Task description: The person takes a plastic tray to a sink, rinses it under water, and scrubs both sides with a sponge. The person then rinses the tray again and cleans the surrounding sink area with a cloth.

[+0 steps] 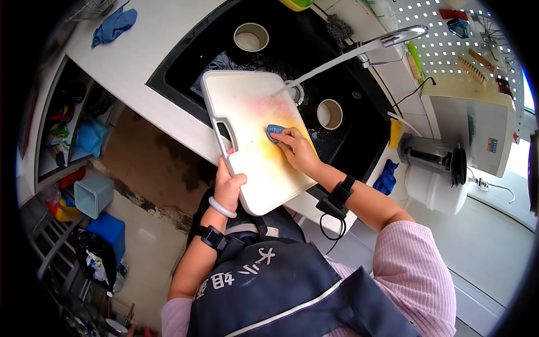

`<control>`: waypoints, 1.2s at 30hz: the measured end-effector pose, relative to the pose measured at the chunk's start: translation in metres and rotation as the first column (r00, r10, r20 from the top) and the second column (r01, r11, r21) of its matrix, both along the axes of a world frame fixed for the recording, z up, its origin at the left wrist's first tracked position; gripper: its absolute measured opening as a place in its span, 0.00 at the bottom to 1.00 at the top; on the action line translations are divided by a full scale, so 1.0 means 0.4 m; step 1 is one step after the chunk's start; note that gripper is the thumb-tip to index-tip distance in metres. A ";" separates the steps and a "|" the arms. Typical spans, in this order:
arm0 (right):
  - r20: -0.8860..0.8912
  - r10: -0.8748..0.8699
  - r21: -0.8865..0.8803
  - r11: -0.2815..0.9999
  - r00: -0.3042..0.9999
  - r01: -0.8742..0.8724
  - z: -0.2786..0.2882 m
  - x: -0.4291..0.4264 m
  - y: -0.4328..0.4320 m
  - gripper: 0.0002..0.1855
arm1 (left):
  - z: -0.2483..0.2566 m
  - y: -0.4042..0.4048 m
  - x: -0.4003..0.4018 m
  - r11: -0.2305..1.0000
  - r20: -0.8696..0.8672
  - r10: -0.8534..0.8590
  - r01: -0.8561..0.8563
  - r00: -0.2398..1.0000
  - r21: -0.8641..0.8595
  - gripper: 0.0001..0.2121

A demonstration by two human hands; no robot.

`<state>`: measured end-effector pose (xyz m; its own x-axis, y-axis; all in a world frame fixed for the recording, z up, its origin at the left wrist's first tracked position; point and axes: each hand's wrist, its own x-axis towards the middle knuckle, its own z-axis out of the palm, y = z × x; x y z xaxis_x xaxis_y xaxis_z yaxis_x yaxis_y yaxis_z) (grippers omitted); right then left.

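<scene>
A white plastic cutting board [257, 168], stained yellow and pink, lies tilted over the front edge of a black sink [181, 71]. My left hand [228, 183] grips its lower left edge beside the handle slot. In my right hand [297, 151] is a blue-grey scrubbing pad [275, 132], pressed on the stained surface. Water runs from a chrome faucet [389, 40] onto the board's upper right part. One round metal tin [251, 38] stands in the sink beyond the board, and another round tin [329, 114] sits to its right, near the drain strainer [296, 93].
A blue cloth [113, 27] lies on the counter at upper left, and a darker blue cloth [385, 177] right of the sink. Near it are a blender jug [425, 155] and a yellow cloth [395, 133]. A grey bin [93, 196] stands on the floor at left.
</scene>
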<state>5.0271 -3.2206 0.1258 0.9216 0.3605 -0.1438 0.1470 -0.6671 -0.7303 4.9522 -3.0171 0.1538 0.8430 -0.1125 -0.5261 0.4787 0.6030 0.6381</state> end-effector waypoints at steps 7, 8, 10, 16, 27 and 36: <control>-0.332 -0.270 0.110 0.940 0.904 0.322 -0.002 0.039 0.056 0.16 | 0.002 0.000 0.004 0.999 0.005 -0.031 0.030 1.000 0.022 0.26; -0.194 -0.172 0.203 0.956 0.966 0.211 0.016 0.020 0.108 0.17 | -0.002 -0.004 0.004 0.999 -0.001 -0.040 0.040 0.999 0.024 0.26; 0.095 -0.090 0.137 0.988 0.991 0.076 0.062 -0.042 0.215 0.15 | -0.003 -0.006 0.006 0.999 0.005 0.031 -0.030 1.000 -0.033 0.21; 0.216 -0.015 -0.050 0.998 0.976 0.027 0.108 -0.178 0.073 0.15 | -0.013 0.000 0.004 0.999 0.027 0.019 -0.018 0.999 -0.040 0.21; 0.285 -0.159 -0.107 0.975 0.945 0.196 0.052 -0.179 0.000 0.15 | -0.033 -0.007 0.008 0.998 0.008 0.055 -0.055 0.998 0.030 0.22; 0.238 -0.183 -0.082 0.975 0.954 0.208 0.030 -0.133 0.086 0.14 | -0.033 -0.030 0.023 0.994 0.018 0.071 -0.072 0.997 0.077 0.24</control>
<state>4.9738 -3.1863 0.1376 0.9852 0.1639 0.0505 0.1599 -0.7705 -0.6171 4.9612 -3.0289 0.1407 0.8556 -0.0112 -0.5175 0.4256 0.5841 0.6912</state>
